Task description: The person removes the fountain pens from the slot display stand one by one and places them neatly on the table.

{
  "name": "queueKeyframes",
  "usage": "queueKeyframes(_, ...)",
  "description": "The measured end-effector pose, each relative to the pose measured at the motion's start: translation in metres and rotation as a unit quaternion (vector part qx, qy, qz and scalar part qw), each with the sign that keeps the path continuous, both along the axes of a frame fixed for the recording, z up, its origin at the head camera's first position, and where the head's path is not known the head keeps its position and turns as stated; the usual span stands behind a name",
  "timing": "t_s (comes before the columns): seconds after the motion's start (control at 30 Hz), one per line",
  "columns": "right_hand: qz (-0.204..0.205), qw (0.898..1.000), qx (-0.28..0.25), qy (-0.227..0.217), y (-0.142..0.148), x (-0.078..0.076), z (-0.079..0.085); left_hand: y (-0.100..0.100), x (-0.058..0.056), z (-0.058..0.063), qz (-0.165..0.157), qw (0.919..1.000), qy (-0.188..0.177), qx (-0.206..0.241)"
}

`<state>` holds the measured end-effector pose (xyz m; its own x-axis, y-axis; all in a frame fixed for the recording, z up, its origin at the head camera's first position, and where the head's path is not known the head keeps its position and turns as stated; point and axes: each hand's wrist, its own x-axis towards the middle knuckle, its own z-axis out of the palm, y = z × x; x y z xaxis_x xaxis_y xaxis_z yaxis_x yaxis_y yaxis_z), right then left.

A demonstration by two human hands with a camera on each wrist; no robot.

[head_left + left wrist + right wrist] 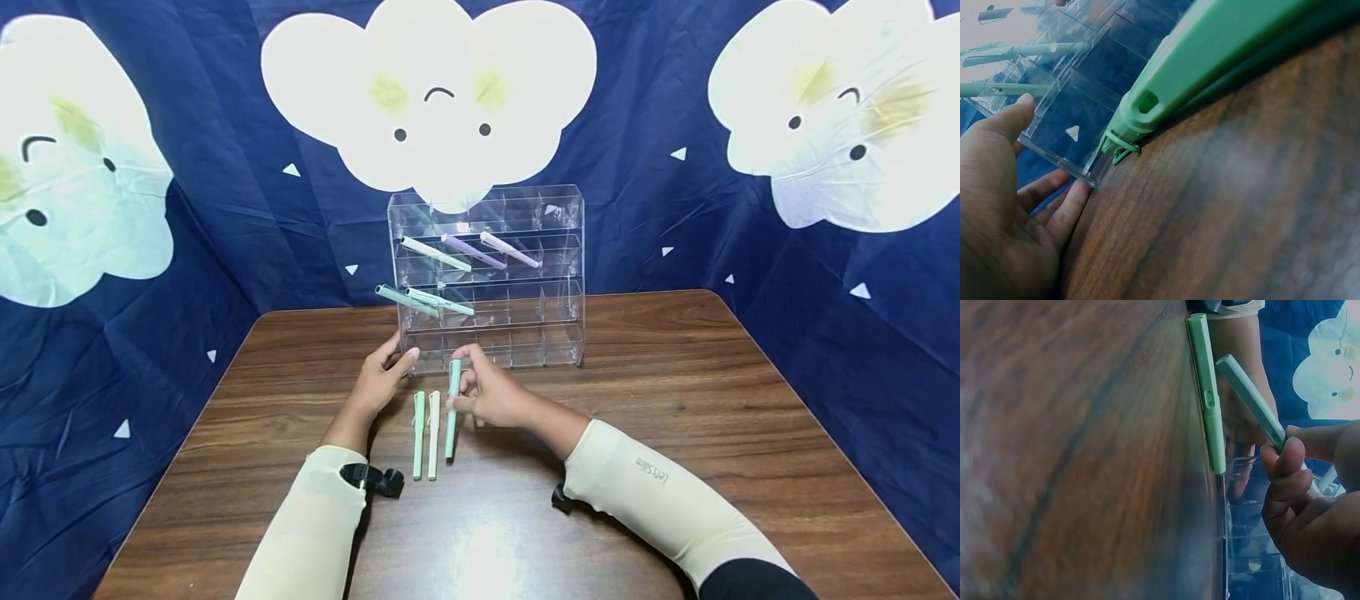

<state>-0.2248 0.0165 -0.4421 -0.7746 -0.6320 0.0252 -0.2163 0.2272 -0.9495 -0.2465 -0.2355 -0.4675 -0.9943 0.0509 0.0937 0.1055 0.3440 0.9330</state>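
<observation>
In the head view my right hand point(491, 393) pinches a teal pen point(453, 417) by its upper part, in front of a clear tiered display rack point(525, 337). The right wrist view shows the pen point(1250, 400) tilted and raised off the table. At the rack's lower left corner, my left hand point(381, 379) holds its side, with the thumb in front and the fingers around the edge. Between the hands a green pen point(419, 437) and a cream pen point(434, 437) lie side by side on the table, clips toward the rack.
On the rack's upper tier rest a whitish pen point(435, 253), a purple pen point(474, 251) and a pale lilac pen point(510, 249). Below them at the left lean a teal pen point(401, 298) and a pale pen point(442, 302). Blue cloth point(630, 242) stands behind the wooden table point(675, 400).
</observation>
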Motion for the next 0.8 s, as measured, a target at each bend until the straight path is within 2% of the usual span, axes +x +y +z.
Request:
queueKeyframes(0.07, 0.003, 1.0, -0.002, -0.007, -0.001, 0.0, -0.001, 0.001, 0.001, 0.001, 0.0, 1.0, 0.001, -0.001)
queueKeyframes(0.27, 0.014, 1.0, 0.007, -0.012, -0.001, 0.001, -0.006, -0.006, -0.013, -0.019, 0.007, 0.9999, -0.001, -0.007)
queueKeyframes(0.47, 0.024, 0.999, 0.02, -0.015, -0.002, 0.003, -0.008, -0.01, -0.018, -0.027, 0.008, 0.9999, 0.002, -0.011)
queueKeyframes(0.6, 0.024, 0.999, 0.018, -0.016, -0.002, 0.004, -0.011, -0.009, -0.014, -0.021, 0.011, 0.9999, -0.005, -0.012)
queueKeyframes(0.8, 0.029, 0.999, 0.012, -0.021, -0.003, 0.003, -0.016, -0.002, 0.002, 0.003, 0.001, 0.9999, -0.009, -0.007)
